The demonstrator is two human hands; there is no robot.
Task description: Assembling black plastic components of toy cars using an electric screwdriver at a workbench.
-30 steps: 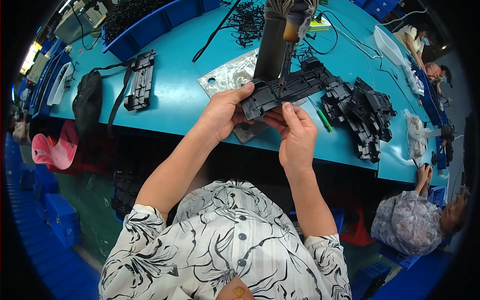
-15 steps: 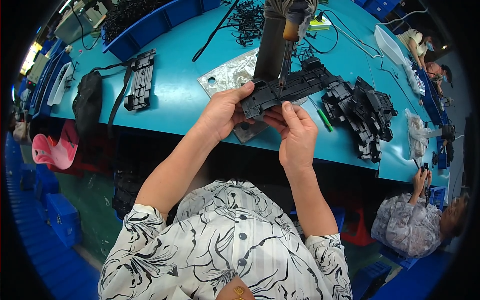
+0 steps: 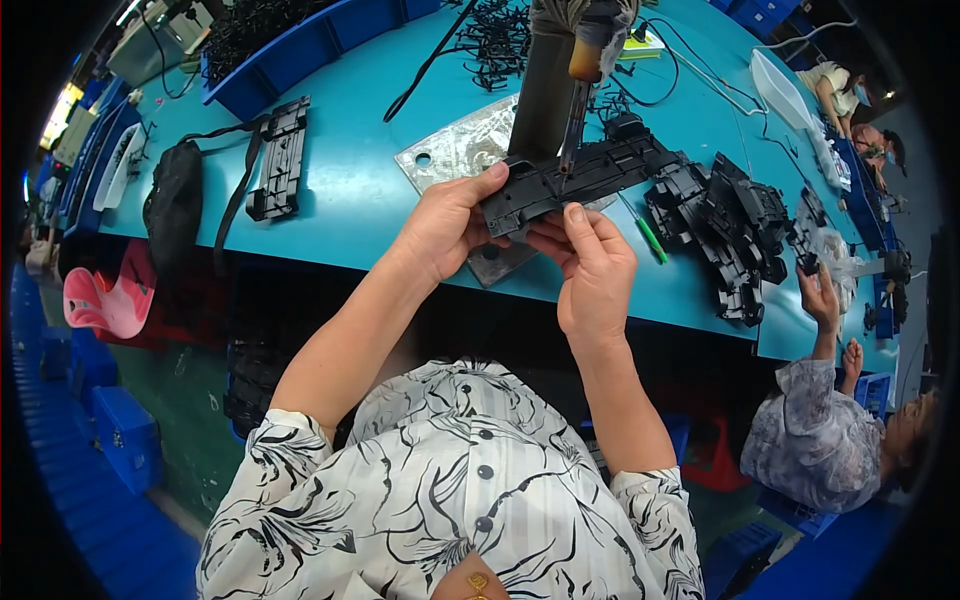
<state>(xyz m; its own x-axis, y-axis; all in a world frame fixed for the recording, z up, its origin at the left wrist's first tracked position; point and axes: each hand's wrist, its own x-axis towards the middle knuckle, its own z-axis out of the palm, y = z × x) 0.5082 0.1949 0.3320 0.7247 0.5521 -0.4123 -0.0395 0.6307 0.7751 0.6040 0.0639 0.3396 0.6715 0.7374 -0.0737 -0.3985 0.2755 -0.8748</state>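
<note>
A long black plastic housing part (image 3: 600, 167) is held in both my hands under a mounted soldering iron (image 3: 575, 125). The iron's tip points down at the part, just above or touching it; I cannot tell which. My left hand (image 3: 450, 215) grips the part's left end, thumb on top and fingers underneath. My right hand (image 3: 590, 260) pinches its near edge close to the iron's tip. Beneath lies a metal base plate (image 3: 440, 155) with holes, and a dark upright post (image 3: 540, 95) rises from it.
To the right are a green pen-like tool (image 3: 650, 242) and a pile of similar black parts (image 3: 715, 225). Another housing part (image 3: 280, 165) lies at left beside a black bag (image 3: 175, 200). A blue bin (image 3: 290, 60) holds small black pieces. A co-worker (image 3: 820, 430) sits at right.
My hands, the housing part and the iron stay practically where they were. At right, the co-worker has reached forward over the table with a black part in one hand.
</note>
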